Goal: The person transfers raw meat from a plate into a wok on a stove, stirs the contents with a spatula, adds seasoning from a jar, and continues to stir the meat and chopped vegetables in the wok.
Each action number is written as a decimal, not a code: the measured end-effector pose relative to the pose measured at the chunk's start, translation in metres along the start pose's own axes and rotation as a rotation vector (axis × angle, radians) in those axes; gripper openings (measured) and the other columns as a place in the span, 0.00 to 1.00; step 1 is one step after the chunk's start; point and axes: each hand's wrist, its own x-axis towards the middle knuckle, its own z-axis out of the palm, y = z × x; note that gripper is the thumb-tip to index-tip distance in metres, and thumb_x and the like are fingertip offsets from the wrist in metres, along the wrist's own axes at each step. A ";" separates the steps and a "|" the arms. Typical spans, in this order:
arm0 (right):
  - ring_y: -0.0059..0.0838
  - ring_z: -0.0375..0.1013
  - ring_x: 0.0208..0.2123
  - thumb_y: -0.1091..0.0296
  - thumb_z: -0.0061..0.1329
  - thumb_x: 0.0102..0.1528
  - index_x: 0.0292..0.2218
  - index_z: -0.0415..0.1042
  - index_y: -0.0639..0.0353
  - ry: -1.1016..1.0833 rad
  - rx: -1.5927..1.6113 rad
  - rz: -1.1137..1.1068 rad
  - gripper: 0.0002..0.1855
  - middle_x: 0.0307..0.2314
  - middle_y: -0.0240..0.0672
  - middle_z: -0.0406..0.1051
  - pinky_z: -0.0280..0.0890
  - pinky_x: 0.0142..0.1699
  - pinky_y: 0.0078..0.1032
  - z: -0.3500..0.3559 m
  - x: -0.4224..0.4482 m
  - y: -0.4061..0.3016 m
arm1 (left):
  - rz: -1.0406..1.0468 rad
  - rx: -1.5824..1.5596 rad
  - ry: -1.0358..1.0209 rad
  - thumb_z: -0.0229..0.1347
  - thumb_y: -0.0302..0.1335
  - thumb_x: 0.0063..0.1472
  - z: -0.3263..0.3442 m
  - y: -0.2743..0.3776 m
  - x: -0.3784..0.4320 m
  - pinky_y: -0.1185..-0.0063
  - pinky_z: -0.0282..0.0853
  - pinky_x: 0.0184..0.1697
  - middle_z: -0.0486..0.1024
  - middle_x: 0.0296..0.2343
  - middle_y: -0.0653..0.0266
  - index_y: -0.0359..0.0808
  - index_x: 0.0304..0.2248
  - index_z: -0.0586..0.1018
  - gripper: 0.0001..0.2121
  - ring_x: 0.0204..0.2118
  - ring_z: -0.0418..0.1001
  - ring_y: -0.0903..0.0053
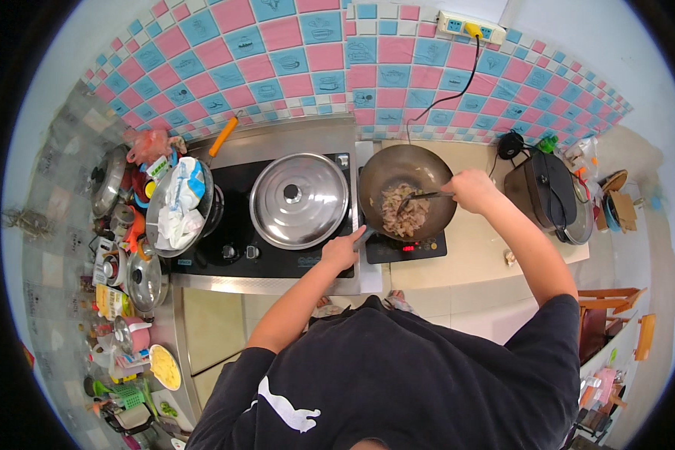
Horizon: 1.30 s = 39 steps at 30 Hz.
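Note:
A dark metal wok (405,160) stands on a black induction cooker (379,250) with a lit red display. My left hand (340,251) grips the wok's grey handle (364,237) at its lower left. In my right hand (472,191) is a dark spatula (432,196), held from the wok's right rim. Its head reaches into the pieces of cooked meat (405,216), which lie in the wok's lower middle and partly hide it. Bits of green and pale yellow show among the meat.
Left of the wok, a steel lid (299,201) covers a pan on the black gas hob (230,225). A pan with plastic packaging (184,188) sits farther left. A black appliance (540,188) stands to the right. A cord (455,95) runs down the tiled wall behind the wok.

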 end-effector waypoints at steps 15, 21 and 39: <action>0.39 0.73 0.32 0.70 0.44 0.50 0.39 0.74 0.46 0.126 0.174 0.339 0.14 0.27 0.39 0.73 0.67 0.37 0.35 0.061 -0.057 -0.041 | 0.011 -0.009 -0.002 0.54 0.29 0.48 -0.001 -0.004 0.004 0.68 0.68 0.38 0.74 0.33 0.55 0.65 0.56 0.53 0.37 0.36 0.73 0.61; 0.40 0.73 0.31 0.71 0.44 0.49 0.41 0.72 0.48 0.222 0.186 0.358 0.16 0.25 0.40 0.72 0.67 0.36 0.34 0.092 -0.057 -0.035 | 0.012 -0.008 -0.008 0.54 0.29 0.50 0.000 0.002 0.001 0.69 0.68 0.39 0.74 0.35 0.56 0.65 0.56 0.53 0.36 0.37 0.73 0.61; 0.40 0.73 0.27 0.72 0.40 0.50 0.52 0.61 0.41 0.253 0.306 0.535 0.27 0.22 0.42 0.71 0.68 0.32 0.34 0.139 -0.035 -0.082 | -0.025 0.011 -0.062 0.54 0.30 0.51 -0.005 0.005 0.001 0.69 0.69 0.39 0.74 0.35 0.57 0.65 0.57 0.51 0.36 0.37 0.73 0.63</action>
